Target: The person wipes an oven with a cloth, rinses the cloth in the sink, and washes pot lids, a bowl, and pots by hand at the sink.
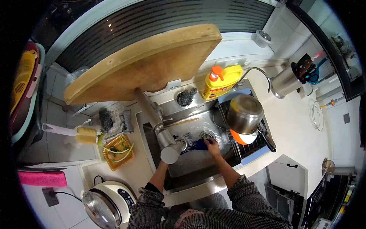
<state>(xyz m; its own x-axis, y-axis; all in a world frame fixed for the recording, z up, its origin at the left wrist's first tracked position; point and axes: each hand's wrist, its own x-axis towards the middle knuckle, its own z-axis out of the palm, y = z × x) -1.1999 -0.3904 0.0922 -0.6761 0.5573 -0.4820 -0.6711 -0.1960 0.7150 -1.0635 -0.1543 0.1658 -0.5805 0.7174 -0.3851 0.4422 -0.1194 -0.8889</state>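
In the sink (183, 168), my right hand (212, 147) is closed on one end of a dark blue cloth (198, 144). The cloth stretches left under the thick metal faucet (164, 137), where whitish streaks like running water show. My left hand (163, 165) reaches in behind the faucet's round white end, which hides its fingers. A drain strainer (207, 134) lies just beyond my right hand. Behind the cloth, a thin wooden stick (182, 121) rests in the basin.
A steel pot (244, 114) and an orange-and-white bowl (244, 137) sit on the rack at right. Behind stand a yellow detergent bottle (222, 82) and a large wooden board (145, 65). At left are a yellow basket (118, 152) and a cream electric cooker (108, 202).
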